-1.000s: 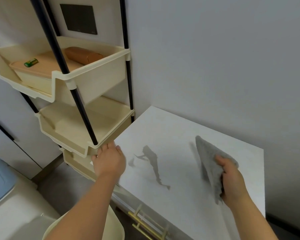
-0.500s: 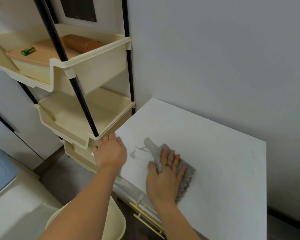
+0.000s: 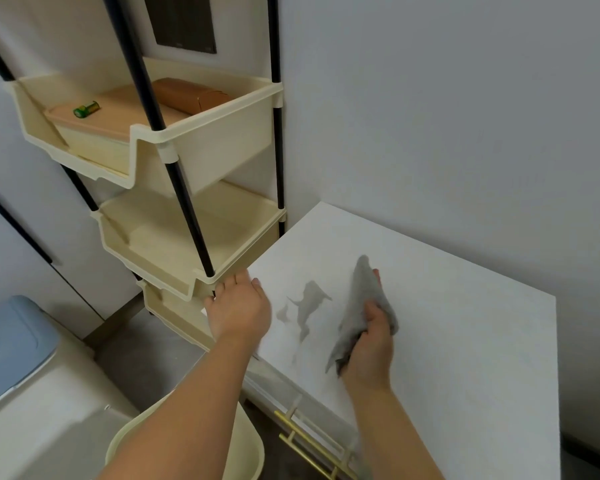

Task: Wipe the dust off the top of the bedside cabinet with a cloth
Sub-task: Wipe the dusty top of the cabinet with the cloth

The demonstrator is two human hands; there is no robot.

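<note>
The white top of the bedside cabinet [image 3: 447,323] fills the lower right of the head view. A grey dust smear [image 3: 309,303] marks its left part. My right hand [image 3: 371,344] grips a bunched grey cloth [image 3: 357,306], held just right of the smear, its upper end pointing toward the wall. Whether the cloth touches the top I cannot tell. My left hand [image 3: 239,306] rests palm down with fingers apart on the cabinet's left edge, beside the shelf rack.
A cream tiered shelf rack [image 3: 187,237] with black poles stands left of the cabinet; its upper bin holds a brown roll [image 3: 187,95] and a green battery [image 3: 85,109]. Gold drawer handles [image 3: 309,445] show below the top. A cream bin [image 3: 243,445] and a blue-lidded box [image 3: 11,344] sit lower left.
My right hand went from holding the cloth up at the right, to pressing it flat over the smear, to gripping it bunched right of the smear. My left hand stayed put.
</note>
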